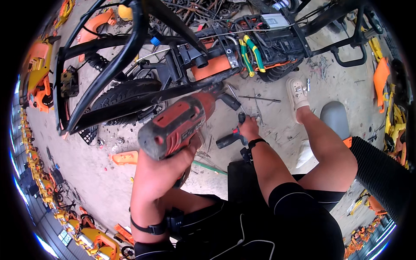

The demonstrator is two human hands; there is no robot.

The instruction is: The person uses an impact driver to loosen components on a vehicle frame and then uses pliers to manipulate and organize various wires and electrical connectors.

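My left hand (171,167) is closed around the grip of a red and black impact wrench (177,123). The wrench's nose reaches the lower rail of a black tubular vehicle frame (169,93); whether they touch is hard to tell. To the right, my right hand (248,129) is closed over the body of a dark cordless drill (234,138) with a small red part. A long thin metal shaft runs from the drill's black front up towards the frame. Green-and-yellow-handled pliers (253,54) rest on the frame, above my right hand.
A knobbly black tyre (125,99) lies behind the frame rail. A long dark rod (261,99) and an orange panel (125,157) are on the concrete floor. A grey rounded seat-like piece (335,119) stands beside my right leg. Yellow and orange vehicles (39,73) line the left side.
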